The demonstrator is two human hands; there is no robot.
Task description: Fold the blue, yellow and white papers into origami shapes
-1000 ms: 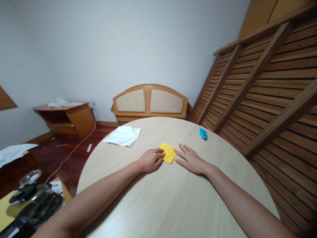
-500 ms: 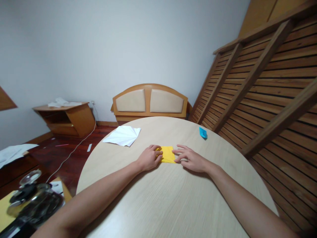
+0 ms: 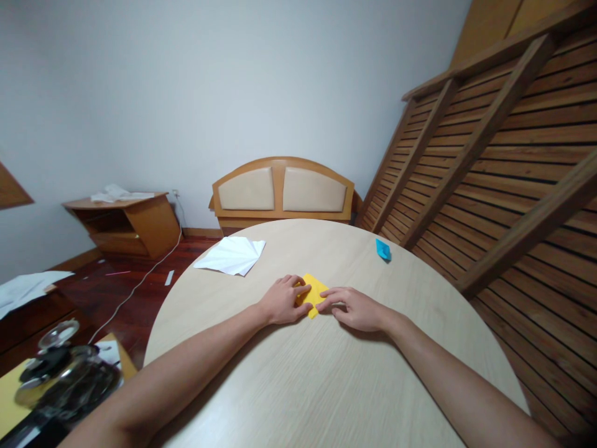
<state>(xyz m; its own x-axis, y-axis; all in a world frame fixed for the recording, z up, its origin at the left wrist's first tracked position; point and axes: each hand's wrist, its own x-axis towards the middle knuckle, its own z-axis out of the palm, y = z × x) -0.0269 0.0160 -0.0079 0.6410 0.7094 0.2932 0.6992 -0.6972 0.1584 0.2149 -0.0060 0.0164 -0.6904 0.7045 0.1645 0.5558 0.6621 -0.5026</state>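
A small folded sheet of yellow paper (image 3: pixel 313 291) lies on the table in front of me, turned with one corner toward me. My left hand (image 3: pixel 285 300) holds its left side, forefinger on top and thumb near the lower corner. On the opposite side, my right hand (image 3: pixel 351 307) has its fingertips and thumb on the paper's right edge. The hands partly cover both side corners. Past my right hand sits a small folded blue paper piece (image 3: pixel 383 250), touched by neither hand.
A creased white sheet (image 3: pixel 232 255) rests at the back left of the round, pale wooden table (image 3: pixel 298 386). Slatted wooden panels (image 3: pixel 504 174) lean along the right. A glass vessel (image 3: pixel 74 379) stands on a lower surface at the left. Behind the table is a padded headboard (image 3: pixel 282 190).
The yellow paper has been turned from lying square to me into a diamond position. My right hand has closed in on its right edge, its fingers less spread; my left hand stays close to its place.
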